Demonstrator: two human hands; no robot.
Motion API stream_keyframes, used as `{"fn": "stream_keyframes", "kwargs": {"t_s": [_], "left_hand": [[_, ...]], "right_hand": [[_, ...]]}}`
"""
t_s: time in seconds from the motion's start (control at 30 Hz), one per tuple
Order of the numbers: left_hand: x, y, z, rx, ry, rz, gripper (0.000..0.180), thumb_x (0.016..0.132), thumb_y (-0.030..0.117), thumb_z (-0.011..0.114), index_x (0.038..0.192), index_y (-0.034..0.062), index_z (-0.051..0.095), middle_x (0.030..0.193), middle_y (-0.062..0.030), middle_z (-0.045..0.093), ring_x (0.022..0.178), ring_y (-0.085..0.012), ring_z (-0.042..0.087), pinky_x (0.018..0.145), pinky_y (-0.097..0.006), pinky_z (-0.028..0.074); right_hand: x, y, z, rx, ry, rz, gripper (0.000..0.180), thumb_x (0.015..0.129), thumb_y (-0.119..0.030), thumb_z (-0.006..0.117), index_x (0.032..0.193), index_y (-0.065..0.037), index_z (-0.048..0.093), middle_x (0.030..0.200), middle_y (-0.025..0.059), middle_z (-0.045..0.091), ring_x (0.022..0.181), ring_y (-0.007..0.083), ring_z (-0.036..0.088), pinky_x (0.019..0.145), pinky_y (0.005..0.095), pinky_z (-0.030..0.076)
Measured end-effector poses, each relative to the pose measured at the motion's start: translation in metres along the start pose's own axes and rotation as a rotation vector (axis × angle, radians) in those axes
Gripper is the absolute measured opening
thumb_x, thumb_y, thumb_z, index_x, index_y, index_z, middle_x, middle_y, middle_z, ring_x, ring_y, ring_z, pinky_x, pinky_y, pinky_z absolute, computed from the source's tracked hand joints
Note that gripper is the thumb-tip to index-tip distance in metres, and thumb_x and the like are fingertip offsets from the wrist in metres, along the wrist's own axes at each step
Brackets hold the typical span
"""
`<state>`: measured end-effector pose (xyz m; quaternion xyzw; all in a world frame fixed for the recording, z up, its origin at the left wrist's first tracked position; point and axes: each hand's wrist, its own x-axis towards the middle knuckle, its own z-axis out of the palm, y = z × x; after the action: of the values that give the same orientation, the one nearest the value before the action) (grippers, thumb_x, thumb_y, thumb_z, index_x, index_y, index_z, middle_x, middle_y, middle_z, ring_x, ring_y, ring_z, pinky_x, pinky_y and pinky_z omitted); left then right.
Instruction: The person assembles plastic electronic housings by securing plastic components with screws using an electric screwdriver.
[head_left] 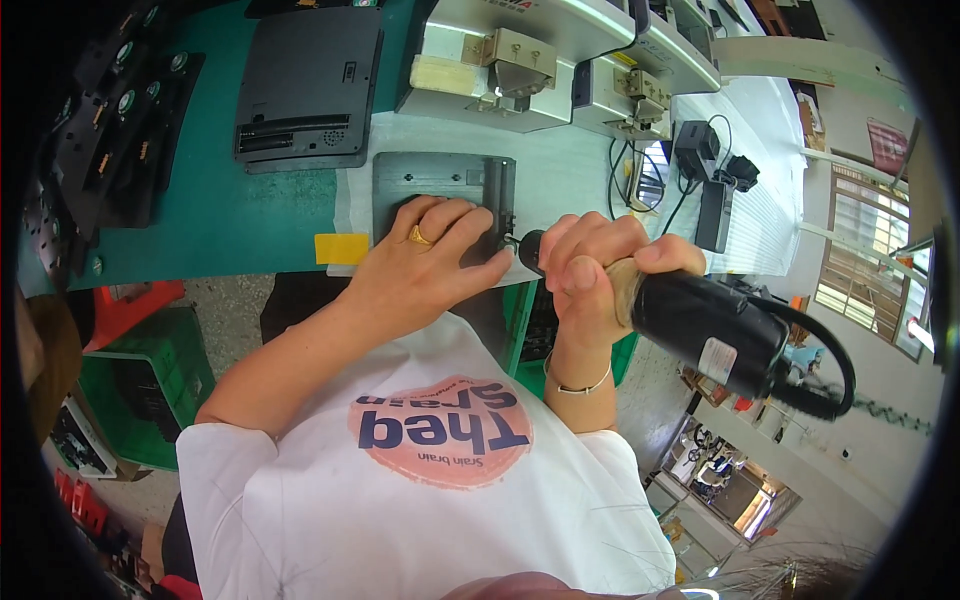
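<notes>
A flat dark grey plastic housing (432, 172) lies on a pale sheet at the table's near edge. My left hand (425, 255) presses down on it with curled fingers, thumb stretched toward its right edge; a ring is on one finger. In a closed fist, my right hand (590, 265) holds a black electric screwdriver (705, 325) tilted nearly level. Its bit points left and meets or nearly meets the housing's right edge, close to my left thumb. I cannot make out a screw there. A coiled cord runs off from the screwdriver's rear end.
Another dark housing (305, 90) rests on the green mat (210, 230), with several dark panels (125, 130) stacked farther left. Box-shaped screw feeders (490, 75) line the back. Black power adapters (700, 150) and cables lie right. A yellow slip (341, 248) marks the front edge; a green crate (150, 390) stands below.
</notes>
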<state>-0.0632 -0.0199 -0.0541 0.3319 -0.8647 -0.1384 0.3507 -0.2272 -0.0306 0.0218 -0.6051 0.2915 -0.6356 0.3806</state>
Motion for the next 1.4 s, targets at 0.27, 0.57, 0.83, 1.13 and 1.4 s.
{"fn": "stream_keyframes", "kwargs": {"t_s": [0.27, 0.57, 0.83, 1.13, 1.4], "left_hand": [[0.002, 0.002, -0.001, 0.003, 0.036, -0.01, 0.035, 0.065, 0.014, 0.073, 0.099, 0.0204, 0.068, 0.111, -0.0071, 0.052, 0.11, -0.0267, 0.049, 0.095, -0.042, 0.041], [0.002, 0.003, 0.0, 0.009, 0.043, 0.003, 0.044, 0.06, 0.011, 0.074, 0.103, 0.021, 0.068, 0.11, -0.0076, 0.051, 0.109, -0.027, 0.05, 0.094, -0.042, 0.041], [0.004, 0.005, 0.0, -0.023, 0.057, -0.033, 0.046, 0.059, 0.01, 0.074, 0.103, 0.0212, 0.068, 0.109, -0.0076, 0.053, 0.108, -0.0272, 0.05, 0.093, -0.042, 0.042], [0.004, 0.002, -0.001, -0.003, 0.058, -0.024, 0.043, 0.062, 0.012, 0.075, 0.104, 0.0216, 0.068, 0.109, -0.0075, 0.053, 0.109, -0.0274, 0.049, 0.093, -0.041, 0.042], [-0.001, 0.004, 0.002, -0.017, 0.05, -0.036, 0.043, 0.064, 0.014, 0.078, 0.105, 0.0203, 0.067, 0.111, -0.0075, 0.052, 0.11, -0.0282, 0.049, 0.092, -0.042, 0.042]], "right_hand": [[0.012, 0.004, -0.011, 0.039, -0.038, 0.112, 0.04, 0.088, -0.002, 0.062, 0.118, -0.014, 0.04, 0.066, 0.0031, 0.049, 0.049, 0.0153, 0.046, 0.048, 0.032, 0.044], [0.089, 0.009, 0.012, 0.252, 0.114, -0.237, 0.049, 0.088, -0.001, 0.058, 0.128, -0.012, 0.033, 0.068, 0.0073, 0.051, 0.05, 0.0189, 0.049, 0.051, 0.0373, 0.048], [0.104, 0.032, 0.022, 0.153, 0.067, -0.27, 0.047, 0.086, 0.004, 0.059, 0.123, -0.007, 0.033, 0.067, 0.0063, 0.055, 0.05, 0.016, 0.053, 0.049, 0.0305, 0.049], [0.114, 0.031, 0.022, 0.161, -0.087, -0.181, 0.047, 0.084, 0.008, 0.062, 0.123, -0.003, 0.038, 0.069, 0.0095, 0.059, 0.054, 0.0132, 0.056, 0.051, 0.0258, 0.049], [0.116, 0.026, 0.023, 0.052, -0.085, -0.067, 0.042, 0.089, 0.006, 0.054, 0.126, -0.007, 0.04, 0.066, 0.0084, 0.054, 0.047, 0.0156, 0.05, 0.051, 0.0352, 0.048]]}}
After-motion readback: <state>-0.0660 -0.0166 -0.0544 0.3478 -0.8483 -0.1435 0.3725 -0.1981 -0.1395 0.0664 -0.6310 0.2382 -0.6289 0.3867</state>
